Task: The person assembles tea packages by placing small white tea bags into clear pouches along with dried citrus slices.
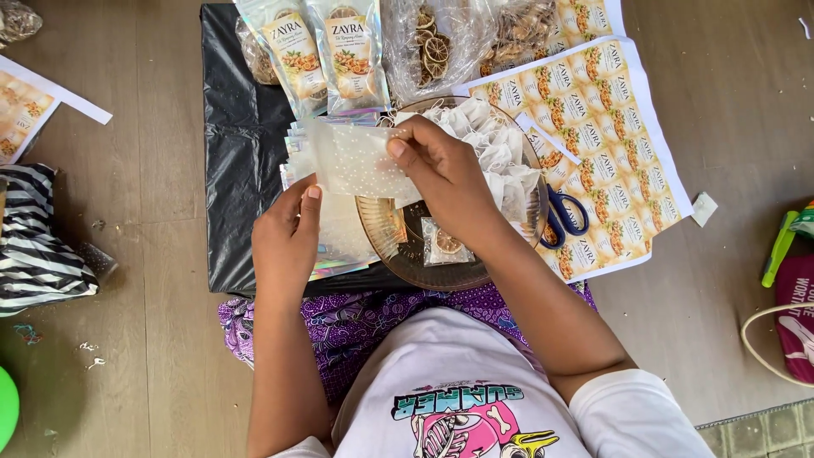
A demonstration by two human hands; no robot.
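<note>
2 labelled pouches [322, 53], 1 scissors [563, 216], 1 glass plate [398, 246], 2 hands [287, 242], 1 dotted bag [360, 161].

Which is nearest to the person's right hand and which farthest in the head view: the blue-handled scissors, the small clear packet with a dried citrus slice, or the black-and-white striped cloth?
1. Small clear packet with a dried citrus slice, just below the right hand, in the glass bowl.
2. Blue-handled scissors, to its right on the label sheet.
3. Black-and-white striped cloth, far left edge.

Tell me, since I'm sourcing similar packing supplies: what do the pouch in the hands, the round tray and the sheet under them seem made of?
Pouch: looks like thin frosted plastic film, translucent with pale dots. Round tray: probably clear amber plastic or glass, glossy and see-through. Black sheet: apparently thin plastic, creased and shiny.
</note>
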